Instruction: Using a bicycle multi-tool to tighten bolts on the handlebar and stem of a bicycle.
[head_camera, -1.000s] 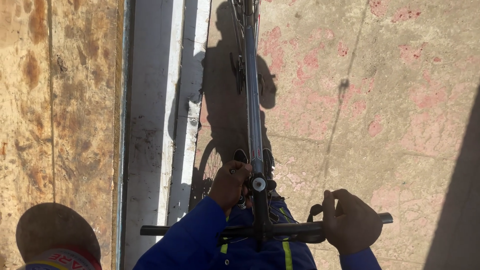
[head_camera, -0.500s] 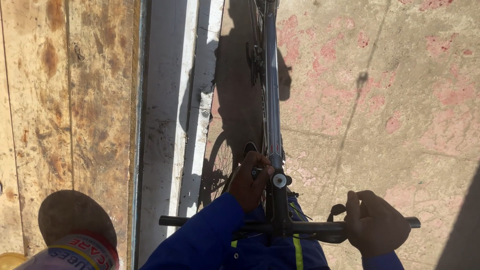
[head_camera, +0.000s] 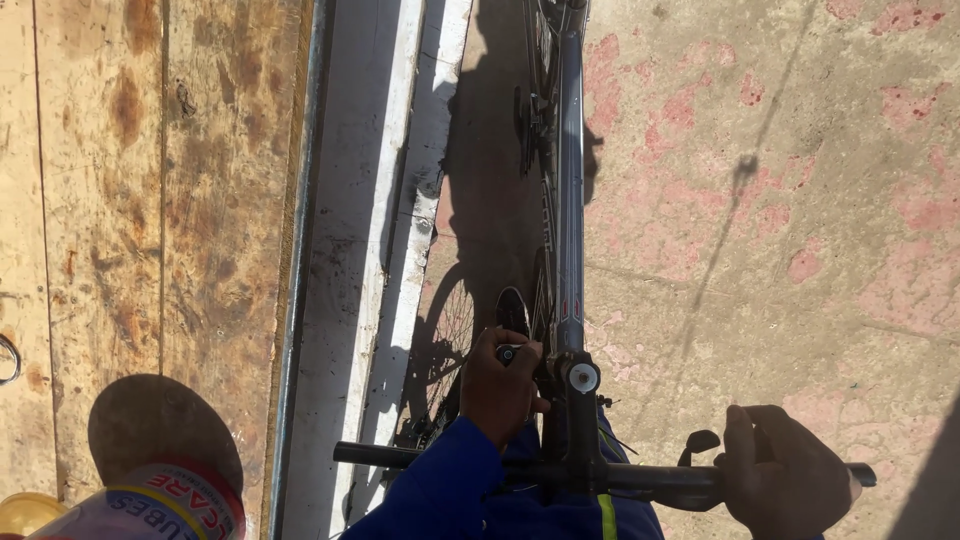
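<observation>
- Far left of the bicycle stem (head_camera: 572, 400), a worn wooden board surface (head_camera: 150, 200) takes the left side, and a round container (head_camera: 150, 505) with a coloured label stands at its lower corner.
- Between the boards and the stem runs a pale metal rail (head_camera: 370, 230).
- Just left of the stem, the left hand (head_camera: 500, 385), in a blue sleeve (head_camera: 440, 495), has its fingers closed narrow around a small dark tool (head_camera: 508, 352).
- The grey bicycle frame (head_camera: 570, 180) goes upward from the stem, over the concrete floor (head_camera: 780, 200).
- Under the stem the black handlebar (head_camera: 480, 462) lies across.
- Right of the stem, the right hand (head_camera: 785, 480) is wrapped around the handlebar grip, beside the brake lever (head_camera: 700, 442).
</observation>
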